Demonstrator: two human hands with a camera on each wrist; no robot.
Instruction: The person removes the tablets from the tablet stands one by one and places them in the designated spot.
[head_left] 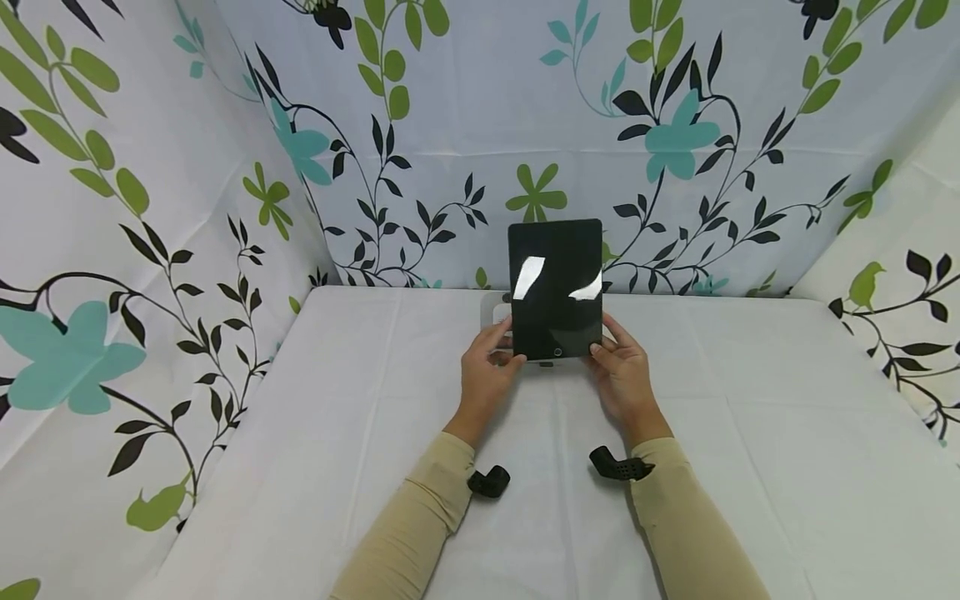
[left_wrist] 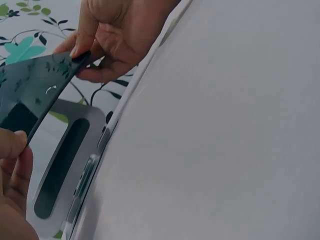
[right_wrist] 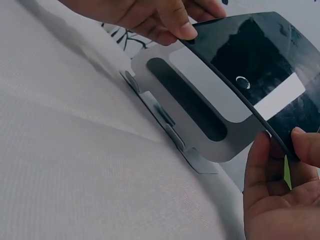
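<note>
A black tablet with a round home button is held upright between both hands in the head view. My left hand pinches its lower left corner, thumb on the screen side. The lower right corner is gripped by my right hand in the same way. Directly behind the tablet stands a grey stand with a long slot and small lips at its front edge. In the head view the tablet hides most of that stand. Whether the tablet touches it, I cannot tell.
A white cloth covers the table. Behind it hangs a white curtain with printed leaves and flowers, and similar cloth lines both sides. Black wrist cameras sit at the beige sleeves.
</note>
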